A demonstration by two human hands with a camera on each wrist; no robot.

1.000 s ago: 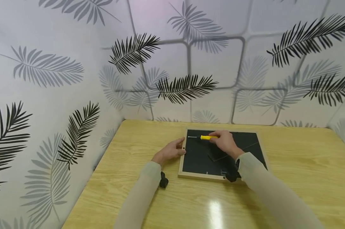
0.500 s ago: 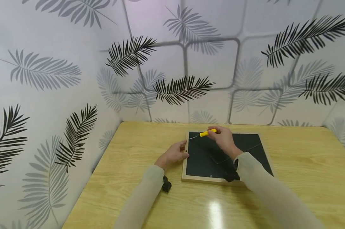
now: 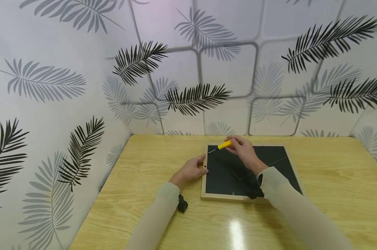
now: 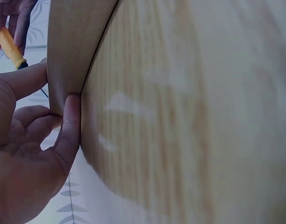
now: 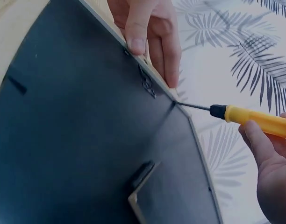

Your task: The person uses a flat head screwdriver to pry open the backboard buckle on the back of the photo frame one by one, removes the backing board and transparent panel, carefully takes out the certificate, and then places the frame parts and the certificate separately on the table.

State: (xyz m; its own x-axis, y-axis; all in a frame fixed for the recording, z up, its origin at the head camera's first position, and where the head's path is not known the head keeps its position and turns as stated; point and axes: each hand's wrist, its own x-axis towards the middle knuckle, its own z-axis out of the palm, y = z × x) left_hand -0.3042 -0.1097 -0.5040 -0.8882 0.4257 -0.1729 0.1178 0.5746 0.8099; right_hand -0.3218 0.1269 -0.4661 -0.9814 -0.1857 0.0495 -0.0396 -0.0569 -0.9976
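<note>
Screwdriver (image 3: pixel 224 144) tip right at the inner edge of the frame (image 3: pixel 222 198)!
The right hand (image 3: pixel 244 150) pinches the yellow handle; the frame lies on the table (image 3: pixel 157 156), its left side gripped by the left hand's (image 3: pixel 192 169) fingers. Best, I'd judge: brace firmly, press gently, lest the tip skid across the black panel (image 3: pixel 221 182).

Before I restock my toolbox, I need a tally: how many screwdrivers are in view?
1: the yellow-handled screwdriver in the right hand, its tip at the edge of the framed black panel, near the left hand. Others could be hidden.
</note>
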